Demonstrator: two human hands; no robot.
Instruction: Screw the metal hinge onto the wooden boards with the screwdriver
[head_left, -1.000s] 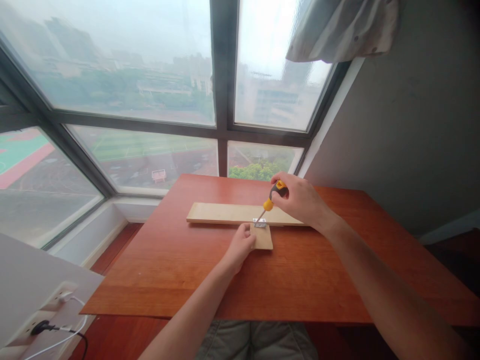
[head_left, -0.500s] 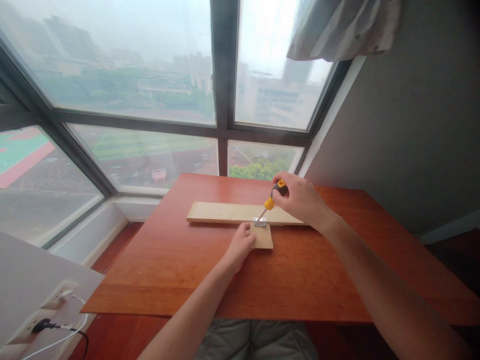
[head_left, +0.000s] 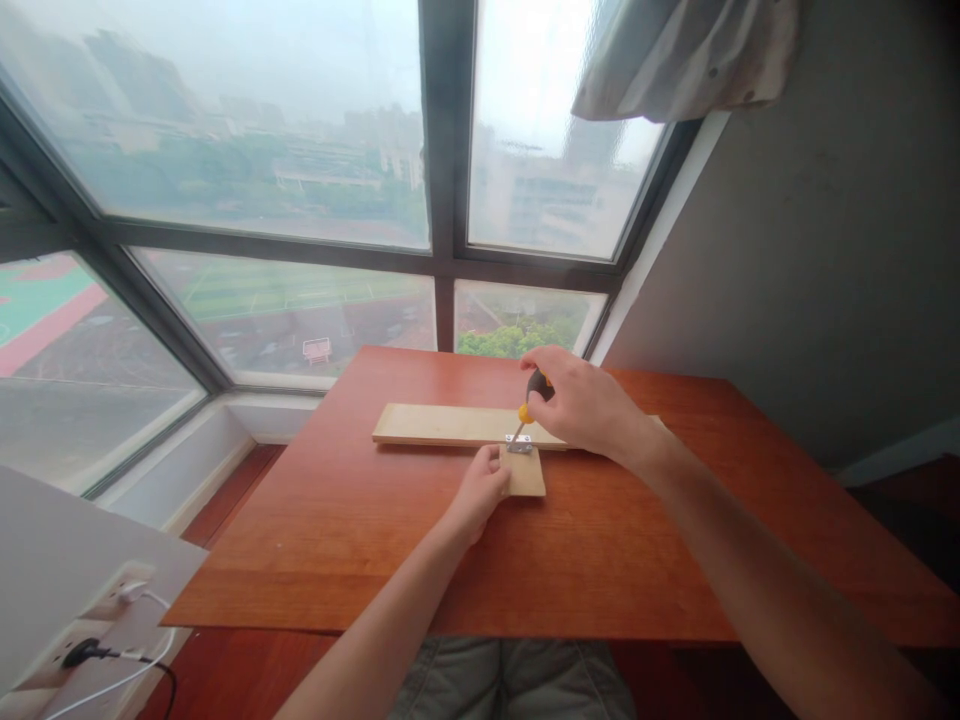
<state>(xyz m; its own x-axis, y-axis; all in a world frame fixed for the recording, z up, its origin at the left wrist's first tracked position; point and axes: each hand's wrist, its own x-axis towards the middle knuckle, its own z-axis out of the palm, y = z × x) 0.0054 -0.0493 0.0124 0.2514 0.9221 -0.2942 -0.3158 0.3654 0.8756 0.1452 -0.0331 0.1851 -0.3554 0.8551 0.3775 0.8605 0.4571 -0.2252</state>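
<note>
My right hand (head_left: 581, 400) is closed around the handle of a yellow and black screwdriver (head_left: 525, 412). The tool leans, with its tip down at a silver metal hinge (head_left: 518, 443). This hinge lies where a small wooden board (head_left: 527, 477) meets a long pale wooden board (head_left: 442, 425). Gripping the small board's left edge is my left hand (head_left: 482, 490), its thumb on top. The fingers under the board are hidden. Part of the long board is covered by my right hand and wrist.
Everything lies on a reddish-brown wooden table (head_left: 322, 560). Behind it stand large windows with a dark frame (head_left: 446, 255). A wall socket with a black plug (head_left: 81, 652) and cables is at lower left. A curtain (head_left: 682, 70) hangs at upper right.
My right hand has shifted left and turned with the screwdriver, which now stands steeper over the hinge. My left hand and both boards are nearly unmoved.
</note>
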